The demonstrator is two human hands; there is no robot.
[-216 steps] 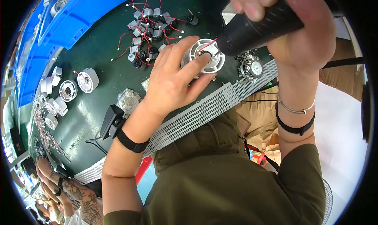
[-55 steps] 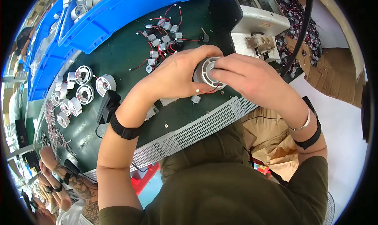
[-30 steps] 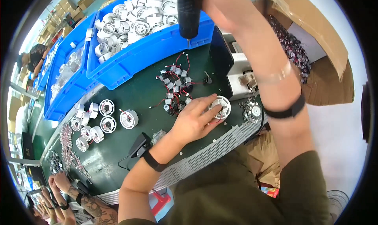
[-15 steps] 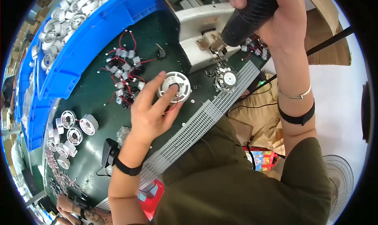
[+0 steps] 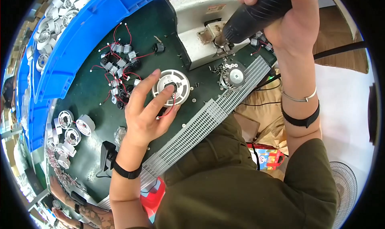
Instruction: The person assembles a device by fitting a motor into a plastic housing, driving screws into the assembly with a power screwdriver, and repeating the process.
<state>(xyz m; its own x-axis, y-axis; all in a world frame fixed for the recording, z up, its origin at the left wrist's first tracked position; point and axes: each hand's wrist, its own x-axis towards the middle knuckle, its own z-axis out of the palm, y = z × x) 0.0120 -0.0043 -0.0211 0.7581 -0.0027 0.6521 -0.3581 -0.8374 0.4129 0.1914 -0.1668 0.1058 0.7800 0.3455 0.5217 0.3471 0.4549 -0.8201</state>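
Note:
My left hand (image 5: pixel 144 115) is closed round a white round plastic housing (image 5: pixel 183 84) on the green worktop, a finger on the dark part at its centre. A red wire (image 5: pixel 173 104) runs from that centre beside my fingers. Up at the right, my right hand (image 5: pixel 296 30) grips a black electric screwdriver (image 5: pixel 256 16). Its nose is tilted down to the metal outlet of a pale screw feeder (image 5: pixel 192 54); the bit's tip is hard to make out. Between feeder and housing sits a round metal piece (image 5: pixel 236 75) with small screws and white rings on it.
Small motors with red wires (image 5: pixel 120 62) lie heaped left of the feeder. Several white housings (image 5: pixel 73 137) stand farther left. A blue bin (image 5: pixel 86 44) of white parts lines the far left. A grey perforated strip (image 5: pixel 208 119) edges the table. Another person's hand (image 5: pixel 60 191) is lower left.
The view has shifted a little. The screwdriver now leans more sideways, its nose still at the feeder outlet. More red wire shows by the housing. The other person's hands have moved.

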